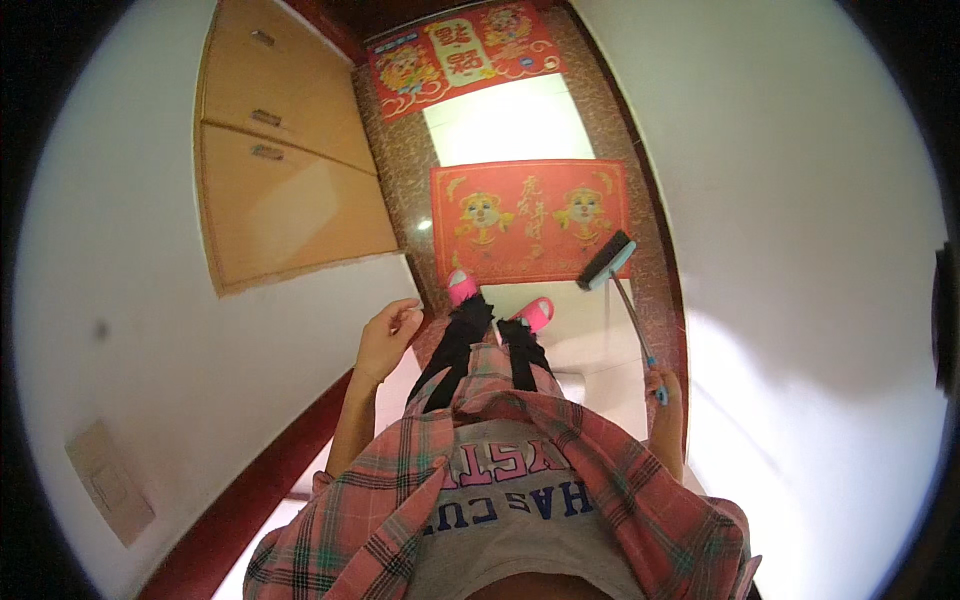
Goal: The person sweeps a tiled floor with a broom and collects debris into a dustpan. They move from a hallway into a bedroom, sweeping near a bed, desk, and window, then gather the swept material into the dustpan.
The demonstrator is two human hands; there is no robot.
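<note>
The passage was bounded by two pale walls, one on the left [100,270] and one on the right [790,200], with a floor of light and speckled brown stone [600,375] between them. Into the left wall was set one wooden cabinet [300,215]; its front was closed, so its contents were hidden. Two red mats were laid on the floor: a far mat [462,58] and a near mat [530,225], with a strip of brightly lit floor between them.

One broom [631,315] was held at the right side, its handle slanted away from the body. Its dark-bristled, light blue head [608,262] was seen over the near right corner of the near mat; whether the mat was pressed by the bristles could not be told.

Two hands were in view. The right hand [664,380] was held low by the right wall, its fingers closed around the blue end of the broom handle. The left hand [390,335] was held out to the left with the elbow bent, near the cabinet's near corner; its fingers were loosely curled, and nothing was seen in its grasp.

Two pink slippers were worn, the left one [462,288] set farther forward, by the near mat's edge, than the right one [537,315]. Three small metal handles [266,118] were counted on the cabinet.
</note>
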